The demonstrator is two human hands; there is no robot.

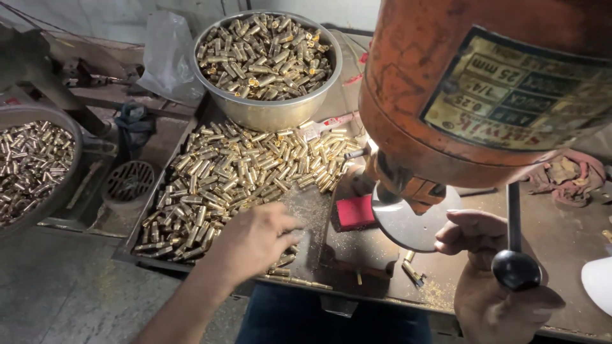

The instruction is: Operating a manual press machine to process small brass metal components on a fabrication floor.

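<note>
Dusty metal worktop (561, 236) carries a shallow tray (148, 210) heaped with small brass pieces (236, 172), and behind it a steel bowl (268, 64) filled with more of them. Left hand (252, 242) lies palm down at the near edge of the heap, fingers curled loosely onto the pieces; whether it has gripped any I cannot tell. Right hand (491, 274) is wrapped around a lever rod topped by a black ball knob (515, 269). Above it looms an orange machine housing (433, 95) bearing a rectangular yellowish label (519, 92) with dark panels. A red block (356, 211) sits just beside a round grey plate (411, 224) under the machine.
</note>
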